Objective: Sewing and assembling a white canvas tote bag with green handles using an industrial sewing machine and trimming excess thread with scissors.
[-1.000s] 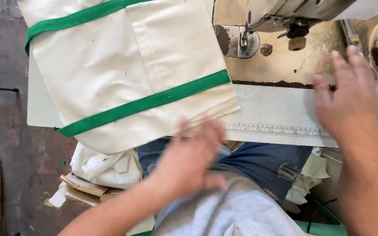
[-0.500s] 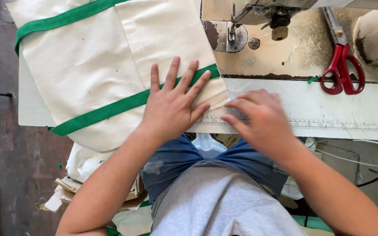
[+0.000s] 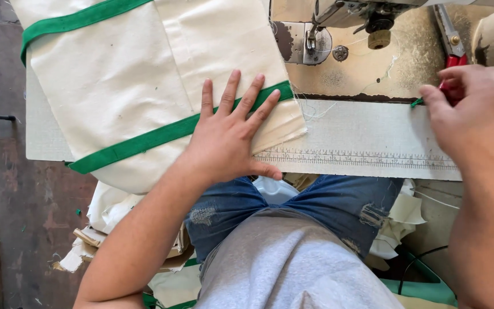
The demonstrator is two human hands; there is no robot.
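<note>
Fabric: cream canvas piece [image 3: 144,86] with green bands, lying on the table's left part beside the sewing machine [image 3: 338,17].
Left hand [image 3: 230,137]: fingers spread flat, pressing it.
Right hand [image 3: 475,114]: curled around red-handled scissors [image 3: 448,51].

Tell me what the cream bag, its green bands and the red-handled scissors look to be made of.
Cream bag: likely heavy woven cotton canvas, matte, with visible weave flecks and soft creases; the left hand lies flat on it.
Green bands: woven fabric tape or webbing by the look, matte, stitched along the edges.
Scissors: shiny grey blades, probably steel; glossy red handles, probably plastic, mostly hidden by the right hand.
</note>
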